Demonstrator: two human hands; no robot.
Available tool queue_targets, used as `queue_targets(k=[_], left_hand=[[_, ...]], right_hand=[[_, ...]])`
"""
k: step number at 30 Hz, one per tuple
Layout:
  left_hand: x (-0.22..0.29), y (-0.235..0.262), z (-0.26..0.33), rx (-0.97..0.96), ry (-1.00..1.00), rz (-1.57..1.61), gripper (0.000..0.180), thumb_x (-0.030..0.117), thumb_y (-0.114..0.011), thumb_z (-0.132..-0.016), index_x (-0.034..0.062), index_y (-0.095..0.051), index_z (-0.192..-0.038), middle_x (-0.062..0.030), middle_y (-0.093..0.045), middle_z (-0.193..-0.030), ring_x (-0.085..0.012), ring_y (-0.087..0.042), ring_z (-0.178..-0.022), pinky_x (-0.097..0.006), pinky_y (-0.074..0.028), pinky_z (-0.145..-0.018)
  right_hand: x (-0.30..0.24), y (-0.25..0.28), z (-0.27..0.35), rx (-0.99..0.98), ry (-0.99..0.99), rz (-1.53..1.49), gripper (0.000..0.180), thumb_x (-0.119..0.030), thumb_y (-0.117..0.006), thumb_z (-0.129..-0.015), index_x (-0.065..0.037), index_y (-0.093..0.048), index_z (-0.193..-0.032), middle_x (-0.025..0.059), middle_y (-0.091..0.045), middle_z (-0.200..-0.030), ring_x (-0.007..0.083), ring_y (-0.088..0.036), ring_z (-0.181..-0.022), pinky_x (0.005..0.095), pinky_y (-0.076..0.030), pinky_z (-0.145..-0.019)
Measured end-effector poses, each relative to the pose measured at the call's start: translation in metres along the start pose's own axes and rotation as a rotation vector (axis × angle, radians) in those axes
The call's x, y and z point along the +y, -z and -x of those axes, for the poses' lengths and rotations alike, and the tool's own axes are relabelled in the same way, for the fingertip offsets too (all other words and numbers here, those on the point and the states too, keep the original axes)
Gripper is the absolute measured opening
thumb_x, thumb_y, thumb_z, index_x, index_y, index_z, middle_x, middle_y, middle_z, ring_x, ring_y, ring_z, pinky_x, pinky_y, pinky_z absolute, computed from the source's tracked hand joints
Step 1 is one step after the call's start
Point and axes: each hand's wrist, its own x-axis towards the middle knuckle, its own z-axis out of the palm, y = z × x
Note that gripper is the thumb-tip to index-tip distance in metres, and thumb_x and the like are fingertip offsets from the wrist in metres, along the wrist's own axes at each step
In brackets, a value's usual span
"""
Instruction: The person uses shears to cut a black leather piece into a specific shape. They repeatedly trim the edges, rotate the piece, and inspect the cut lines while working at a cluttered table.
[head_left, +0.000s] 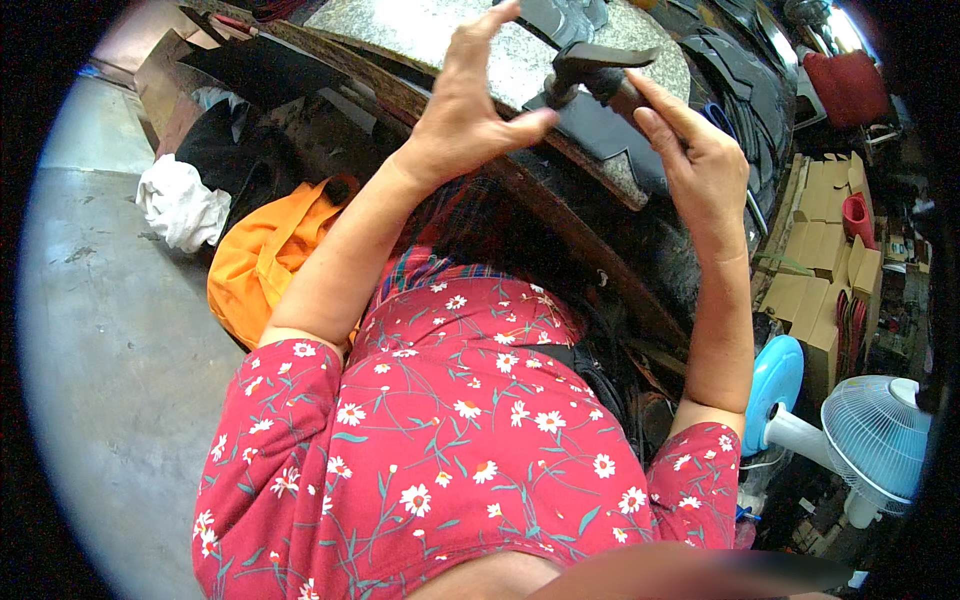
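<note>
Stone worktop point(390, 30) under the fingers. Right hand point(710, 170): thumb and index pinch the hammer point(598, 72) by its handle, near the head. Left hand point(460, 115): fingers spread, holding nothing, thumb just beside the head. Dark sheet point(597, 130) under the hammer. For control, I'd grip farther back, left fingers clear of the head. Handle's long axis runs up-left from right fingers; thin end points away from left fingers.

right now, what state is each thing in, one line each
hammer: held by its handle
right hand: closed on the hammer handle
left hand: open, raised, slightly blurred
dark sheet: lying on the slab
orange bag: slumped
white cloth: bunched up
boxes: flaps up
fan: can't tell if running
</note>
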Motion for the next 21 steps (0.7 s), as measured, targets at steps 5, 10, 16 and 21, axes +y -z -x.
queue_targets(k=[5,10,16,21], left_hand=[[-0.012,0.01,-0.003,0.327,0.051,0.177,0.058,0.02,-0.075,-0.083,0.0056,-0.05,-0.133,-0.0163,-0.057,-0.123,-0.0298,-0.054,-0.117,-0.039,-0.043,-0.102],[0.002,0.0,-0.02,0.233,0.052,0.044,0.035,0.015,-0.066,-0.085,0.0034,-0.06,-0.117,-0.016,-0.059,-0.117,-0.033,-0.052,-0.11,-0.041,-0.04,-0.101],[0.025,-0.018,-0.028,-0.119,-0.138,-0.287,0.049,0.04,-0.072,-0.086,0.0079,-0.065,-0.122,-0.0164,-0.057,-0.128,-0.0363,-0.05,-0.119,-0.046,-0.04,-0.104],[0.027,-0.036,-0.027,-0.172,-0.178,-0.325,0.053,0.046,-0.082,-0.07,0.0091,-0.07,-0.106,-0.0088,-0.063,-0.117,-0.0311,-0.054,-0.116,-0.045,-0.04,-0.103]], right_hand=[[-0.007,-0.01,0.006,0.032,0.056,-0.121,0.031,-0.038,-0.062,-0.096,-0.026,-0.07,-0.124,0.008,-0.073,-0.107,0.0269,-0.073,-0.089,0.0332,-0.056,-0.072],[0.012,-0.001,0.028,-0.048,-0.013,-0.02,0.031,-0.038,-0.062,-0.096,-0.029,-0.068,-0.125,0.011,-0.073,-0.102,0.0299,-0.071,-0.086,0.0349,-0.055,-0.069],[0.045,0.066,0.08,0.175,-0.121,0.02,0.033,-0.017,-0.073,-0.088,-0.008,-0.07,-0.12,0.0114,-0.073,-0.103,0.0272,-0.071,-0.088,0.0329,-0.054,-0.079],[0.07,0.087,0.133,0.19,-0.281,0.255,0.033,-0.012,-0.077,-0.082,-0.01,-0.073,-0.114,0.0097,-0.069,-0.092,0.0258,-0.066,-0.083,0.034,-0.052,-0.077]])
